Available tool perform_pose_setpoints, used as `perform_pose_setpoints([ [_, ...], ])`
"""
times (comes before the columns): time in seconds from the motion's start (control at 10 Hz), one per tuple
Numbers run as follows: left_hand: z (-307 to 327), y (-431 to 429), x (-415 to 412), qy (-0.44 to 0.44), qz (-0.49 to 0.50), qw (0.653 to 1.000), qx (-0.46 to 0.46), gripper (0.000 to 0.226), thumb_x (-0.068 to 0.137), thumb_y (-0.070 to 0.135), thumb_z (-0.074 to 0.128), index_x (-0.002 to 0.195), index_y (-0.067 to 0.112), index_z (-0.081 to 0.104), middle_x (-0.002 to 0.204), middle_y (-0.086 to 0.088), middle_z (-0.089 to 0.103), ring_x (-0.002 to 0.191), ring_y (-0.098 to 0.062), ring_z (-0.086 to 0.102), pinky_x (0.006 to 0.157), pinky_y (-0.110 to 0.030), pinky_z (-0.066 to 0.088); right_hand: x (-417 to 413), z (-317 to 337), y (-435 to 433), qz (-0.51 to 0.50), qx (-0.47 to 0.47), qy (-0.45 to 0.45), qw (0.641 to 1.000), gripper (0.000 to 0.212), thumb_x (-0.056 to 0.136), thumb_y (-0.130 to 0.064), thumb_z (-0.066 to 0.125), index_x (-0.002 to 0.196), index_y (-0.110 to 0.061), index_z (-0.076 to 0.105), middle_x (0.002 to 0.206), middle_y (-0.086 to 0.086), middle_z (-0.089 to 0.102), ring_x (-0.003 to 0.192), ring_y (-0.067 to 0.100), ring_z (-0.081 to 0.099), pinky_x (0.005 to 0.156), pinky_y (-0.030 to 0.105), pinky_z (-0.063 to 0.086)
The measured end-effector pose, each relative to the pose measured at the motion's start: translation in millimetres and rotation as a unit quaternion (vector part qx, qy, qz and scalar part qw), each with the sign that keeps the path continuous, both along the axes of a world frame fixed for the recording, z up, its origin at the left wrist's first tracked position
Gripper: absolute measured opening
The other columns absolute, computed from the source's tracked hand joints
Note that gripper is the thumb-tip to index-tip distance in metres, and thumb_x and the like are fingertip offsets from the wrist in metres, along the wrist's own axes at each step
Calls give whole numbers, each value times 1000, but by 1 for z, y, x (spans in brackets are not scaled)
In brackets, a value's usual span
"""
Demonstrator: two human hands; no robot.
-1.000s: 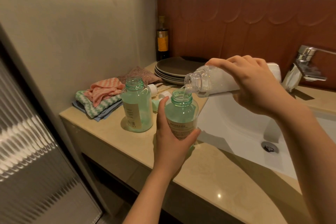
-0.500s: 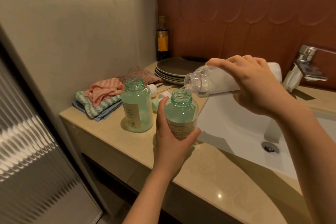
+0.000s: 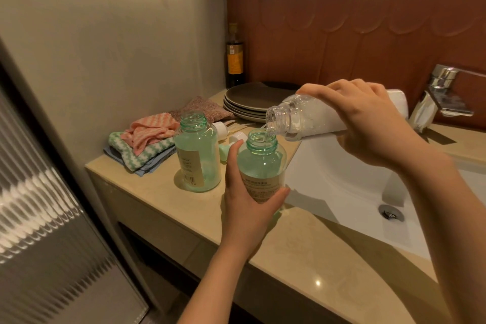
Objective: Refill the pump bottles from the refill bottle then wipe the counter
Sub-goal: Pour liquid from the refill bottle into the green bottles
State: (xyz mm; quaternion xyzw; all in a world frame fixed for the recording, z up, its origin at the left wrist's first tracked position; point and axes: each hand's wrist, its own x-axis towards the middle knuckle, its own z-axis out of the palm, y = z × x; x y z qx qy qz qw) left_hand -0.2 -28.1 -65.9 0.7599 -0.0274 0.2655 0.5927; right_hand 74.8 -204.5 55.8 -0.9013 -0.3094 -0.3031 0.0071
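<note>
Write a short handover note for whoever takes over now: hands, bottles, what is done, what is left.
Left hand holds the near green clear plastic pump bottle upright. Right hand tilts the clear plastic refill bottle; a thin stream runs into the green neck. Second green bottle stands open on the beige counter, fill level unclear. Done: both pumps off. To do: finish pouring, refit white pump heads, wipe with folded striped cloths.

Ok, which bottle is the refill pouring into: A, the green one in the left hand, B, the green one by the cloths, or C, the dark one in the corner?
A: the tipped refill bottle in the right hand runs a thin stream into the green bottle that the left hand grips.
</note>
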Motion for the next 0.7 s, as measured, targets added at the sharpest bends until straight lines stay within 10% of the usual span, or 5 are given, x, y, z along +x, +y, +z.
perform_pose_setpoints([
  [0.7,-1,1,1,-1,-5,1000,1,103,69,21,83,136,57,14,148,24,26,137,-3,29,111,-43,36,0,0,0,-8,-6,-3,1000,95,72,7,66,141,-41,22,124,4,49,109,26,43,93,42,32],
])
